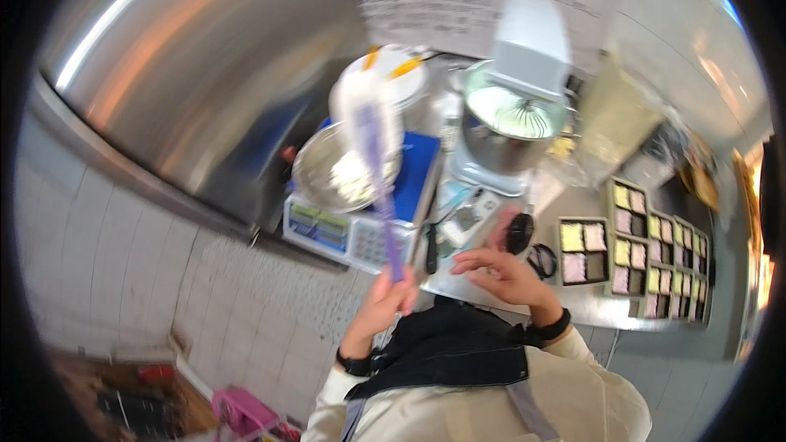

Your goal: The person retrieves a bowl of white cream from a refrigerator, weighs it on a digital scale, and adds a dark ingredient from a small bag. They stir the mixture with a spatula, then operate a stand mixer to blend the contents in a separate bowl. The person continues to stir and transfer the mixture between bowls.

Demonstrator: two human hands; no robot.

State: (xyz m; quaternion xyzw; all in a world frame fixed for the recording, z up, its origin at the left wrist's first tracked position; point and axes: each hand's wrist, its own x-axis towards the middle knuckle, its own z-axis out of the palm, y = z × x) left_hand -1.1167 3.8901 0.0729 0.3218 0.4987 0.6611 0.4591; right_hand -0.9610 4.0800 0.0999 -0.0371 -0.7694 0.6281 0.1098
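My left hand (381,302) grips the end of a long purple handle belonging to a spatula (385,221). Its pale, blurred head points away from me, above the far side of a metal bowl (311,175). White creamy lumps (351,177) lie in the bowl, partly hidden by the spatula. Under the bowl is a digital scale (331,245) with a blue platform and a keypad. My right hand (502,276) hovers near the counter's front edge, fingers apart and holding nothing. Close to it are a pink and black item (513,230) and a black-handled tool (432,252).
A stand mixer (531,43) with a whisk in its bowl stands behind. White round containers (393,70) are left of it. Several boxes (583,252) with coloured compartments line the right. A plastic bag (617,116) leans at the back right. A sheet with writing (466,0) hangs behind.
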